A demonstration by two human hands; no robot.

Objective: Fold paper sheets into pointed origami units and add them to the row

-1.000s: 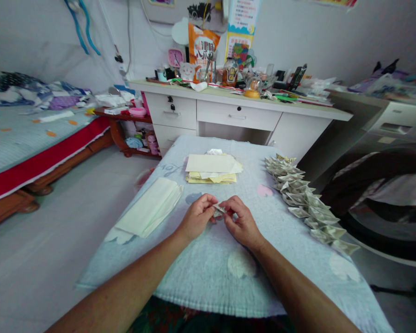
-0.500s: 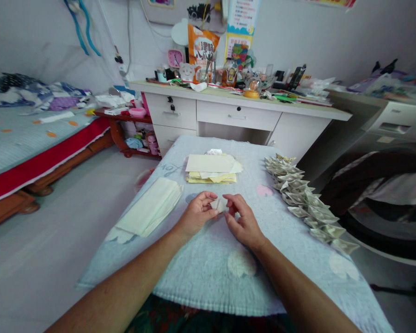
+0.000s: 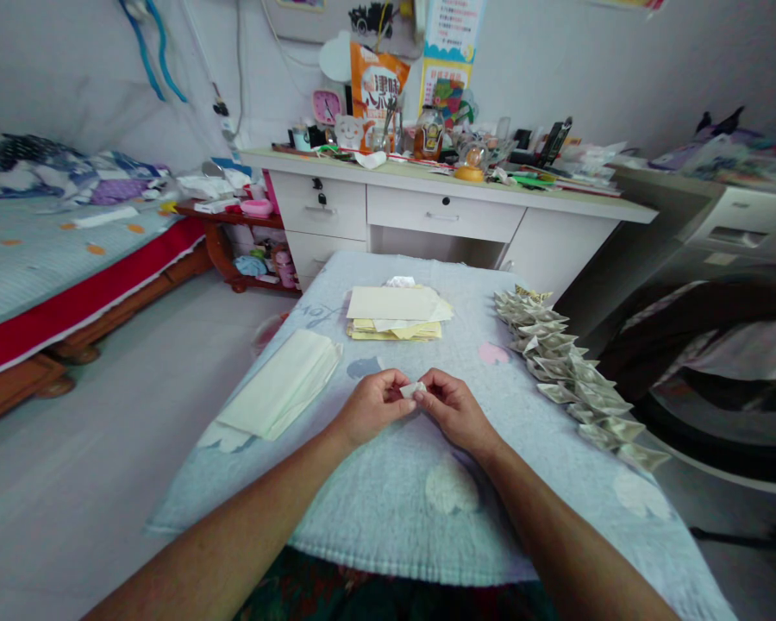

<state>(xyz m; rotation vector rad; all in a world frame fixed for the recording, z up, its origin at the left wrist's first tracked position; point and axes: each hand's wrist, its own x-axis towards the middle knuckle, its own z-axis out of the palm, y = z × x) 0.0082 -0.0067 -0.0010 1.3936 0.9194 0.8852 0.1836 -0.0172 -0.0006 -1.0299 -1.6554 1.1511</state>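
Observation:
A small piece of folded whitish paper [image 3: 412, 390] is pinched between my two hands, above the middle of the cloth-covered table [image 3: 388, 517]. My left hand [image 3: 376, 404] is closed on its left side, thumb in front. On its right side my right hand [image 3: 451, 407] grips it with thumb and fingers. The fingers hide part of the paper. Beyond my hands lies a stack of cream and yellow paper sheets [image 3: 391, 304]. A pile of longer pale sheets [image 3: 281, 384] rests to the left. Rows of pointed folded paper pieces [image 3: 569, 371] run along the right side.
A white desk [image 3: 436, 211] crowded with jars, a clock and an orange bag stands behind the table. A bed [image 3: 71, 259] is at the left. On the right is a front-loading washing machine [image 3: 717, 259]. A crumpled white tissue [image 3: 399, 282] lies behind the stack.
My right hand has closed in from beside the paper and now grips it. The paper shows less between the fingers, and both hands sit slightly lower.

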